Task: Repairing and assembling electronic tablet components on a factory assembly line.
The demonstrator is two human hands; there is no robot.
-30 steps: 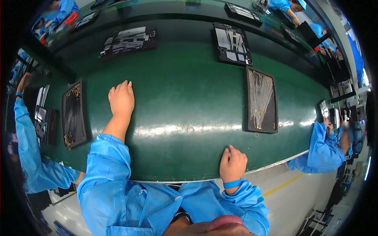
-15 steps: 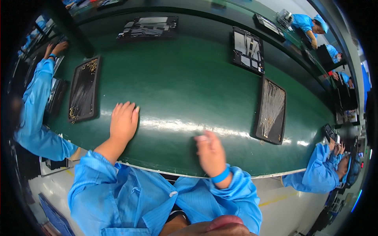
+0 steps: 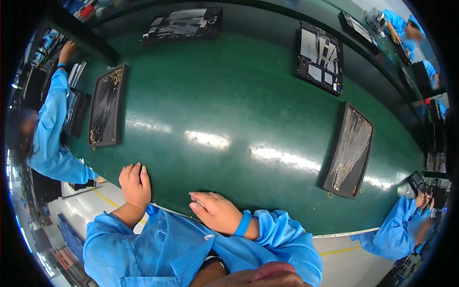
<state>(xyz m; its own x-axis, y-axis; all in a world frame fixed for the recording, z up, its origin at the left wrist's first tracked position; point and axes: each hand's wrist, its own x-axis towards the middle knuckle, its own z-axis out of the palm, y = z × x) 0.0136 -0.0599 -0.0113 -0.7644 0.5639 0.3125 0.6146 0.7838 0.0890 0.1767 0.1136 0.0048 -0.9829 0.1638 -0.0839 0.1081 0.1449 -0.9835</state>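
Note:
My left hand [image 3: 136, 185] lies flat, palm down, on the near edge of the green conveyor belt [image 3: 224, 110], holding nothing. My right hand [image 3: 214, 210] rests on the belt edge just to its right, fingers pointing left and loosely together, empty, with a blue wristband [image 3: 244, 223] on the wrist. Both arms are in light blue sleeves. The nearest tray is a black one with thin wires [image 3: 106, 106], up and to the left of my left hand.
A black tray of fine golden wires [image 3: 350, 149] lies at the right, another black tray of flat parts [image 3: 320, 56] sits further back, and one more tray [image 3: 184, 23] at the far side. Persons in blue coats work at the left [image 3: 50, 129] and lower right [image 3: 399, 229].
The view has swung to the right and down. My left hand has drawn back to the belt's near edge, and my right hand has slid left along the edge toward it.

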